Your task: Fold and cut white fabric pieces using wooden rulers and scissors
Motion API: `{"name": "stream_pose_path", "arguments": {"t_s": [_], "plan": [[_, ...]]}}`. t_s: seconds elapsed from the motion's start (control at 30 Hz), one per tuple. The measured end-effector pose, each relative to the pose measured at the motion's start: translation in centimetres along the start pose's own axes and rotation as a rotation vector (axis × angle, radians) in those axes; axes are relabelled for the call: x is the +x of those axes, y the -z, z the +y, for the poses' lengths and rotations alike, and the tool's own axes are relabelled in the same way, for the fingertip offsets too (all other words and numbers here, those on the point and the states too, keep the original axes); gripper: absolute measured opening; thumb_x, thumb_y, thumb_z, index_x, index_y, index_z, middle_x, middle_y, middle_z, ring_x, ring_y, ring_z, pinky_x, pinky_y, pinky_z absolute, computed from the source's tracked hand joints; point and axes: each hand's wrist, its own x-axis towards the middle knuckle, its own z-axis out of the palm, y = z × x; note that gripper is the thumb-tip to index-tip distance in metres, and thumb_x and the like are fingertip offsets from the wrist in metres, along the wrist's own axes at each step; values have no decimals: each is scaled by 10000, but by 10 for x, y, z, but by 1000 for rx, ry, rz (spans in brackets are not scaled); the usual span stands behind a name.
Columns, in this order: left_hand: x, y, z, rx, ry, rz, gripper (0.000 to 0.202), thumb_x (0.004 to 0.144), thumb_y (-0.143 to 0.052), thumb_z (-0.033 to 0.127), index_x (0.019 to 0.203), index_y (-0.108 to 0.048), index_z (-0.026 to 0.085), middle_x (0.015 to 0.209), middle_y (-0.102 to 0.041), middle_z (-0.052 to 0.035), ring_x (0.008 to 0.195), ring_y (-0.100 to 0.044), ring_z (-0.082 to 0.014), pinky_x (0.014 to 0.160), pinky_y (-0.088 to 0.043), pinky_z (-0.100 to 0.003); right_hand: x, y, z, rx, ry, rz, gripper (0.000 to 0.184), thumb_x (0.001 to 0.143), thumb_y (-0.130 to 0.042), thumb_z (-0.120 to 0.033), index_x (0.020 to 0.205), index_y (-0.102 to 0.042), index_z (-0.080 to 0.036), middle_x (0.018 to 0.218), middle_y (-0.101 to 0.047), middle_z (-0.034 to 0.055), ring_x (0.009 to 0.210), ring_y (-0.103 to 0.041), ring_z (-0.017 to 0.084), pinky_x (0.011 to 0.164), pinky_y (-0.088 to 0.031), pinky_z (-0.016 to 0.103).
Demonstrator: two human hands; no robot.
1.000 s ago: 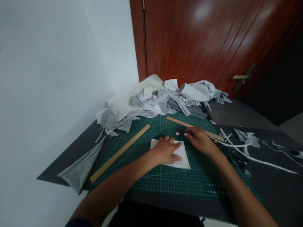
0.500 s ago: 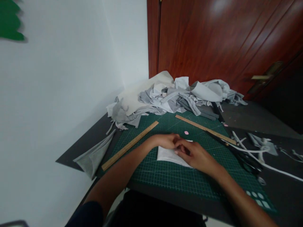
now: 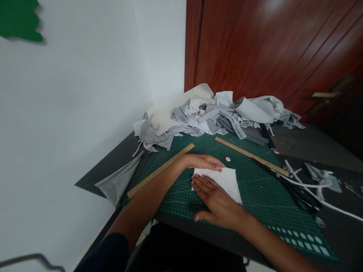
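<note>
A white folded piece of cloth [image 3: 228, 181] lies flat on the green cutting mat [image 3: 181, 206]. Along its far edge rests my left hand [image 3: 205, 162], fingers stretched out and pointing right. My right hand [image 3: 214, 202] is laid flat over the cloth's near left part, fingers extended and thumb spread away toward the mat's front edge. Neither hand grips anything. Part of the cloth is hidden beneath the right hand.
Two wooden rulers, a left ruler [image 3: 161, 170] and a right ruler [image 3: 251, 155], lie on the mat. Grey and white fabric scraps [image 3: 204, 115] are heaped behind. A small pink piece [image 3: 228, 159] sits beyond the cloth. White cord [image 3: 334, 204] and black scissors [image 3: 304, 202] are at right.
My hands were together over the cloth with fingers bent; now they are apart and flattened. The right hand has moved left and nearer me, uncovering the cloth's right side. The view has shifted slightly.
</note>
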Motion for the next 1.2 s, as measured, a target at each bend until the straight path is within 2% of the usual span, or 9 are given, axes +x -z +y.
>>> {"name": "stream_pose_path", "arguments": {"t_s": [0.13,0.23,0.37,0.47,0.67,0.83,0.97,1.1,1.2], "plan": [[0,0,0,-20,0,24,459,893,-694,431,1273,-625,184,1224,-694,-52,1141,-619,-169,983,-451,-296,-2,1,0,-47,3,-35,935,890,-589,-678,1579,-344,-95,1636,-256,217,1545,-211,342,1270,-150,543],[-3,4,1,-26,-36,109,415,925,-642,428,1259,-630,182,1161,-708,-74,1008,-654,-162,856,-486,-287,-2,0,1,-72,16,-38,935,900,-578,-676,1579,-333,-81,1639,-247,219,1549,-198,333,1269,-155,545],[-8,17,1,74,-130,400,393,940,-594,398,1245,-625,152,1022,-700,-69,819,-642,-132,698,-466,-251,-3,-2,3,-112,44,-34,939,907,-580,-661,1579,-318,-60,1635,-269,230,1548,-204,324,1272,-165,531],[-14,31,-2,178,-158,556,298,855,-696,333,1064,-664,124,830,-650,-8,746,-588,-110,700,-447,-239,-3,-3,4,-136,62,-27,951,902,-588,-661,1582,-309,-58,1633,-279,234,1546,-214,324,1273,-170,524],[-27,41,-10,312,-30,439,302,608,-870,264,797,-675,133,644,-598,41,591,-541,-113,577,-411,-235,-3,-3,4,-138,61,-18,952,902,-578,-671,1583,-310,-61,1634,-282,230,1548,-212,319,1274,-167,513],[-31,35,-8,482,43,448,220,610,-842,158,742,-667,146,635,-591,50,605,-542,-114,583,-389,-230,-3,-1,2,-134,51,-21,951,903,-570,-679,1585,-308,-70,1632,-291,229,1547,-218,316,1274,-165,506],[-33,28,0,621,95,479,202,638,-839,156,760,-678,152,681,-619,39,666,-569,-124,616,-405,-224,-2,-1,1,-133,50,-13,945,903,-576,-672,1581,-317,-67,1630,-293,231,1547,-214,318,1274,-164,511],[-37,24,14,757,180,516,122,790,-767,276,848,-719,180,778,-693,13,736,-633,-142,666,-444,-226,-1,0,0,-127,48,-22,948,905,-575,-670,1576,-319,-52,1631,-288,236,1547,-216,316,1279,-152,508],[-43,23,24,888,297,682,234,913,-643,401,948,-727,185,972,-732,-61,936,-673,-214,797,-475,-285,-1,2,0,-126,41,-32,954,906,-561,-681,1570,-324,-38,1636,-279,235,1549,-208,310,1286,-126,486]]}}
